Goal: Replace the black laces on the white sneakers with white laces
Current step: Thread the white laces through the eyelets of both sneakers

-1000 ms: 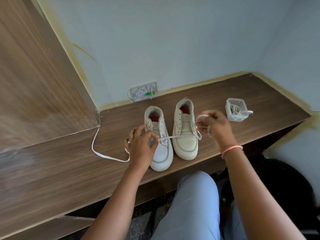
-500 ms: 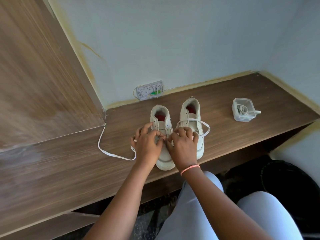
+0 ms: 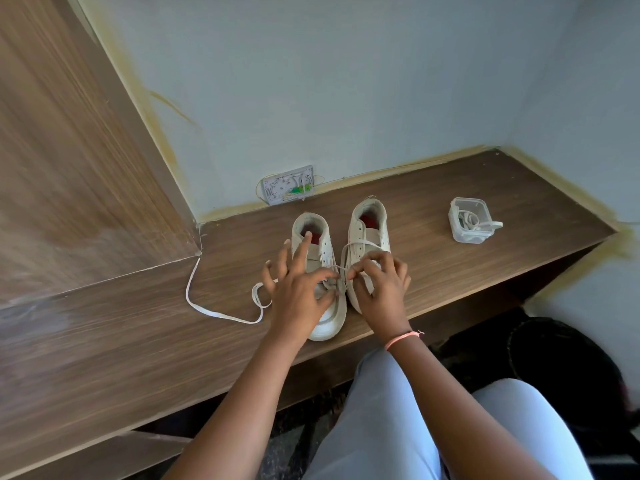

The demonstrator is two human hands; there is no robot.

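Two white sneakers stand side by side on the wooden ledge (image 3: 485,258), toes toward me: the left sneaker (image 3: 323,325) and the right sneaker (image 3: 369,225). A white lace (image 3: 221,313) runs through the left sneaker's lower eyelets; one end trails left across the ledge, the other loops over the right sneaker. My left hand (image 3: 298,296) lies over the left sneaker, thumb and a finger pinching the lace at the eyelets, other fingers spread. My right hand (image 3: 381,289) covers the front of the right sneaker and pinches the same lace beside the left hand. No black lace is visible.
A small clear plastic box (image 3: 469,220) holding another white lace sits to the right on the ledge. A white electrical plate (image 3: 289,185) is on the wall behind the sneakers. A wooden panel (image 3: 69,168) rises at left. My knees are below the ledge edge.
My right hand came in from the right, where it held the lace stretched out, and now meets my left hand at the left sneaker's eyelets. The lace's right part hangs slack over the right sneaker.
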